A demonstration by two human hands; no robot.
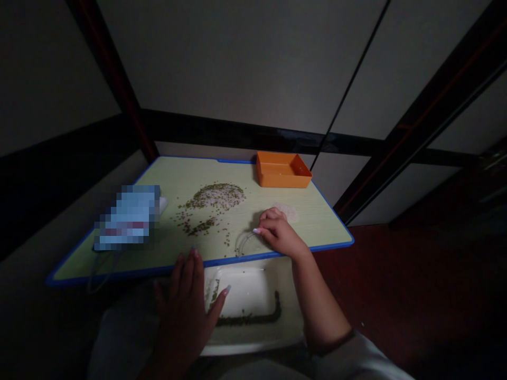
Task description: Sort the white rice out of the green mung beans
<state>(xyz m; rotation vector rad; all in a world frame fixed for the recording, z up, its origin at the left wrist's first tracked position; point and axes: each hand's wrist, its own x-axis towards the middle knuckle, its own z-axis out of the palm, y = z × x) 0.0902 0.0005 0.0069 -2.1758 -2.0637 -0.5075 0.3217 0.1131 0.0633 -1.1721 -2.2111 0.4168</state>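
Note:
My right hand (277,232) rests at the table's front right, fingers curled and closed. A thin, clear curved strip (246,240) runs from its fingertips toward the table edge; its kind is unclear. Just beyond the hand lies a small heap of pale grains (291,212). My left hand (188,301) is open, fingers stretched, at the front edge over the left side of a white tub (237,348). Dark green beans (247,320) line the tub's near and right sides. On the table, a pile of green beans mixed with white grains (217,195) spreads left of my right hand.
An orange box (284,181) stands at the table's back right. A blurred, light-blue object (129,216) lies at the left, with a cord (103,272) hanging over the edge. Loose beans are scattered in front of the pile. The table (325,232) has a blue rim; cabinet panels stand behind.

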